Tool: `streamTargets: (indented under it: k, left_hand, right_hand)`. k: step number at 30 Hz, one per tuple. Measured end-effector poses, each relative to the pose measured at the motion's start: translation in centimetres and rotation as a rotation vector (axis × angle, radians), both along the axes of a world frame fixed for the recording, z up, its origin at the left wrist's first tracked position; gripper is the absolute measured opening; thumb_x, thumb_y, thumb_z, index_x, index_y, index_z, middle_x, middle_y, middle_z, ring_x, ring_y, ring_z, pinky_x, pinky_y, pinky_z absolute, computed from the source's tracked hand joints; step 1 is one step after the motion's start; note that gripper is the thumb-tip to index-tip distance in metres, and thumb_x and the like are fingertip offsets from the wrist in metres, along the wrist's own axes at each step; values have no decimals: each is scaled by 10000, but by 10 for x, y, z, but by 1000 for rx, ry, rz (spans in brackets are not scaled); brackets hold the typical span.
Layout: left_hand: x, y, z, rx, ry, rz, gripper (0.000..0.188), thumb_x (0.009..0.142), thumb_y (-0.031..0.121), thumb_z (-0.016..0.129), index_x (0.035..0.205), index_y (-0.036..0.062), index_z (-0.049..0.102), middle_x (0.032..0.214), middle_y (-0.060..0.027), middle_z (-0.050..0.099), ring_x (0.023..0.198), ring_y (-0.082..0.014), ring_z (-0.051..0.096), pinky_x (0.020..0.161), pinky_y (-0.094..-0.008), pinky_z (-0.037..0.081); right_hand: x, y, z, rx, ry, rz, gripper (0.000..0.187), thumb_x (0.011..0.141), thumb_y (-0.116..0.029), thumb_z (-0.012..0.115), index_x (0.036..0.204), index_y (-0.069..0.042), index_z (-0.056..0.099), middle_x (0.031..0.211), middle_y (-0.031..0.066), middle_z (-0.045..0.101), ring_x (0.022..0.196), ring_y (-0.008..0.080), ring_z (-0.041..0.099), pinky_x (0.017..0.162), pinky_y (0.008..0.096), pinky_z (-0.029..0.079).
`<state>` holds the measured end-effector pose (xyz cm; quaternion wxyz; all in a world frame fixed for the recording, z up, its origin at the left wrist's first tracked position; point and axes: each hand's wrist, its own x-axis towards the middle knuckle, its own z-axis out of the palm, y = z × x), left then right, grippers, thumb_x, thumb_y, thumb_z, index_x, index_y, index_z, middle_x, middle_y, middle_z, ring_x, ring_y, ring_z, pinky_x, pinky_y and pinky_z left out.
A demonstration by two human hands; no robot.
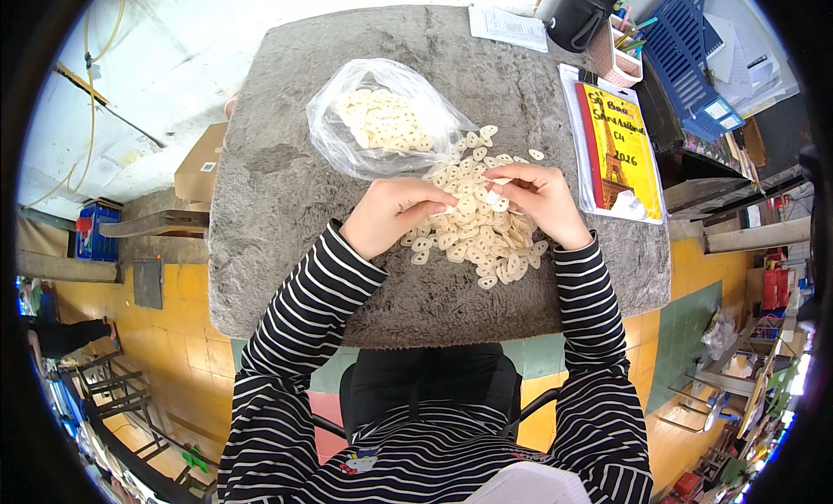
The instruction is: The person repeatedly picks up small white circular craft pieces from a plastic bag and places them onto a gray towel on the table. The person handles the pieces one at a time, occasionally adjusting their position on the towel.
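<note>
Though in right hand, piece half-hidden.

Workshop, heaped pale pieces, tiled floor

L hand: fingertips overlap pale pcs, can't tell what's gripped. R hand partly hides held pcs, qty unclear. Lower pcs in pile buried. Person far L cut off, ditto white item btm edge, ID unclear.
</note>
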<state>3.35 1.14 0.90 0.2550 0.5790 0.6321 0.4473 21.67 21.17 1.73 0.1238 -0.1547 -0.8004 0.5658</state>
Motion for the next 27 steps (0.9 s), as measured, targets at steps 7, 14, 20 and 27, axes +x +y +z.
streamTargets:
  k: [7, 14, 20, 27]
  left_hand:
    - [-2, 3, -3, 19, -466, 151, 195, 971, 61, 628, 1137, -1, 708, 1026, -47, 722, 947, -110, 654, 846, -241, 515]
    - [-2, 0, -4, -147, -1168, 88, 367, 1020, 134, 564, 1336, -50, 543, 1265, -113, 621, 1138, -173, 632, 1002, -286, 520]
    - [0, -2, -1, -187, -1344, 15, 417, 1012, 128, 566, 1352, -105, 500, 1285, -130, 614, 1184, -195, 617, 1022, -273, 506]
    - [-17, -14, 9, -79, -1215, -7, 393, 981, 35, 576, 1354, -77, 522, 1263, -137, 622, 1165, -205, 631, 1016, -268, 514]
  right_hand:
    - [-1, 2, -6, -585, -26, -69, 355, 992, -70, 562, 1312, 85, 572, 1158, 190, 692, 999, 186, 694, 885, 263, 564]
    - [-2, 3, 2, -792, 20, -60, 398, 1004, -72, 517, 1350, 124, 502, 1286, 234, 621, 1182, 248, 629, 1053, 304, 490]
    - [-13, -10, 24, -988, 40, -82, 429, 1038, -178, 491, 1337, 128, 507, 1376, 203, 566, 1319, 243, 515, 1161, 318, 387]
    - [-55, -26, 59, -1179, 94, 31, 551, 1083, -279, 398, 1427, 150, 356, 1468, 265, 443, 1393, 311, 415, 1195, 360, 333]
